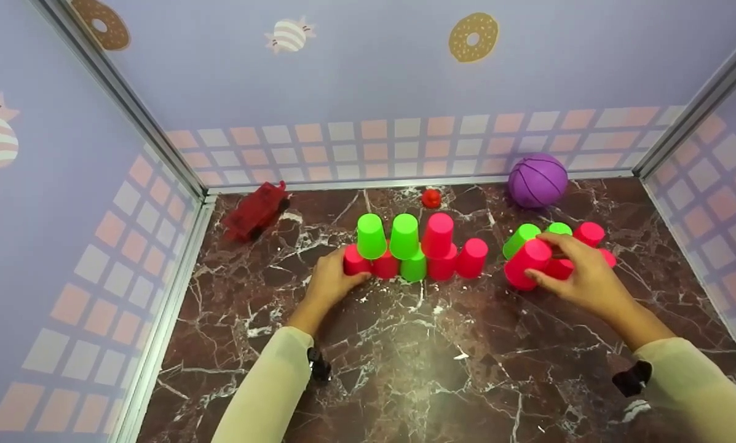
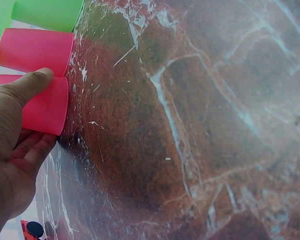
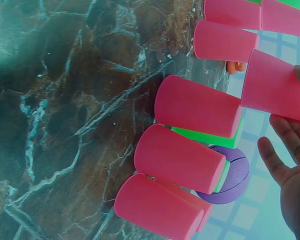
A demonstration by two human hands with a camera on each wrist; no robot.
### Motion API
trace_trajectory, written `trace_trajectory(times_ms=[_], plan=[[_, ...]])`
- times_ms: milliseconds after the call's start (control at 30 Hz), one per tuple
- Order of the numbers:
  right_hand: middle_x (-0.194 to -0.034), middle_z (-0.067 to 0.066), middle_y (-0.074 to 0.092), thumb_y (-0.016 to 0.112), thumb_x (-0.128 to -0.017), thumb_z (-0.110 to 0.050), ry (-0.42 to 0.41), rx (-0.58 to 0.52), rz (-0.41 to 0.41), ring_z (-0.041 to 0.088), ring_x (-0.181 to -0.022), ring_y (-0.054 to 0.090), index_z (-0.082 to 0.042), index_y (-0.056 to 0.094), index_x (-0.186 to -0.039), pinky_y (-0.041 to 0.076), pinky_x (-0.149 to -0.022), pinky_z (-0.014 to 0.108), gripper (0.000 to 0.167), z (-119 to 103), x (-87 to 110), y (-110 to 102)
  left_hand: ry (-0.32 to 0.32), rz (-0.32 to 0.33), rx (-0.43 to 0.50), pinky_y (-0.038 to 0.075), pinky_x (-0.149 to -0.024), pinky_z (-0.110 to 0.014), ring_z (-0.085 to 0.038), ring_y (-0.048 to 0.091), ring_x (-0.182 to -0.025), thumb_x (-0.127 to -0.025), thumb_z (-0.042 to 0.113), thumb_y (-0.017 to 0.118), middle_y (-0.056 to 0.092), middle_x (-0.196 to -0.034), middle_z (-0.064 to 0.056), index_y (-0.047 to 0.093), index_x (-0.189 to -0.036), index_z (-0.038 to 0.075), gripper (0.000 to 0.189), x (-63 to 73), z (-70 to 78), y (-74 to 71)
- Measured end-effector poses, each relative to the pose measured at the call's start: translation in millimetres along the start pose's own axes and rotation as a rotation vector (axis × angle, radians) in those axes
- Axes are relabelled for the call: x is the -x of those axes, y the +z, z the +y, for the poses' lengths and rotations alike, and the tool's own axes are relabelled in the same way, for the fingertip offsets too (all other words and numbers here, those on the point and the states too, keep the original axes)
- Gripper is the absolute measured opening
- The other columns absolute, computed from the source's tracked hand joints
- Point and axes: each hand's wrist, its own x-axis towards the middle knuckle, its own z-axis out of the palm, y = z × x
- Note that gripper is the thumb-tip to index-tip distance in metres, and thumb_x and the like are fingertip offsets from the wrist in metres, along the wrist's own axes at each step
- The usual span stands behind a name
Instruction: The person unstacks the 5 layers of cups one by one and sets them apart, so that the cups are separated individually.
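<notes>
A row of upside-down pink and green cups stands on the marbled table, with two green cups (image 1: 371, 237) and one pink cup (image 1: 438, 235) upside down on top of it. My left hand (image 1: 329, 280) holds the leftmost pink cup (image 2: 45, 107) of the bottom row, thumb on the near side and fingers round the far side. At the row's right end stands a pink cup (image 1: 472, 258) with nothing on it. Raised above the table, another pink cup (image 3: 272, 85) is gripped between thumb and fingers of my right hand (image 1: 583, 274). Beside that hand stand several more cups (image 3: 180, 157), pink and green.
Against the back wall lie a purple ball (image 1: 538, 180) on the right and a small red object (image 1: 431, 198) in the middle. A red toy vehicle (image 1: 256, 212) sits at the back left. Patterned walls (image 1: 374, 74) enclose the table at the back and both sides.
</notes>
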Motion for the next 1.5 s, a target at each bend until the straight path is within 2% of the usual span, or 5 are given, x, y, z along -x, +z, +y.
trace_trajectory(times_ms=[533, 800, 967, 1300, 1500], plan=[[-0.122, 0.015, 0.080, 0.102, -0.071, -0.002, -0.073, 0.021, -0.002, 0.019, -0.097, 0.076, 0.004, 0.069, -0.133, 0.053, -0.091, 0.004, 0.070, 1, 14.6, 6, 0.094, 0.061, 0.021, 0.064, -0.094, -0.050, -0.033, 0.080, -0.108, -0.081, 0.045, 0.097, 0.083, -0.119, -0.013, 0.074, -0.133, 0.010, 0.067, -15.0, -41.4, 27.1], [-0.113, 0.012, 0.078, 0.103, -0.071, -0.003, -0.045, 0.031, -0.040, 0.019, -0.092, 0.076, 0.004, 0.068, -0.134, 0.050, -0.088, 0.000, 0.072, 12, 30.9, 12, 0.056, 0.036, 0.018, 0.063, -0.098, -0.054, -0.035, 0.079, -0.111, -0.081, 0.039, 0.098, 0.082, -0.121, -0.015, 0.073, -0.134, 0.007, 0.066, -8.1, -24.0, 15.6], [-0.116, 0.015, 0.079, 0.103, -0.069, 0.000, -0.029, 0.035, -0.049, 0.030, -0.098, 0.078, 0.005, 0.067, -0.130, 0.049, -0.092, -0.001, 0.071, 22, 42.2, 16, 0.084, 0.054, 0.015, 0.063, -0.094, -0.050, -0.031, 0.080, -0.108, -0.080, 0.048, 0.098, 0.083, -0.119, -0.010, 0.074, -0.136, 0.012, 0.071, -20.4, -54.7, 35.9], [-0.118, 0.016, 0.078, 0.102, -0.069, 0.001, 0.003, 0.061, -0.063, 0.036, -0.105, 0.077, 0.004, 0.067, -0.128, 0.041, -0.099, -0.004, 0.069, 36, 55.8, 26, 0.084, 0.065, 0.001, 0.063, -0.093, -0.049, -0.032, 0.080, -0.107, -0.079, 0.049, 0.099, 0.083, -0.119, -0.011, 0.074, -0.134, 0.012, 0.071, -19.7, -52.6, 36.4], [-0.119, 0.015, 0.078, 0.101, -0.070, 0.004, 0.038, 0.027, -0.072, 0.036, -0.106, 0.077, 0.003, 0.066, -0.129, 0.045, -0.098, -0.003, 0.068, 39, 60.2, 30, 0.070, 0.053, 0.017, 0.063, -0.095, -0.053, -0.036, 0.079, -0.108, -0.082, 0.037, 0.098, 0.082, -0.118, -0.017, 0.074, -0.132, 0.005, 0.064, -6.2, -19.4, 12.9]])
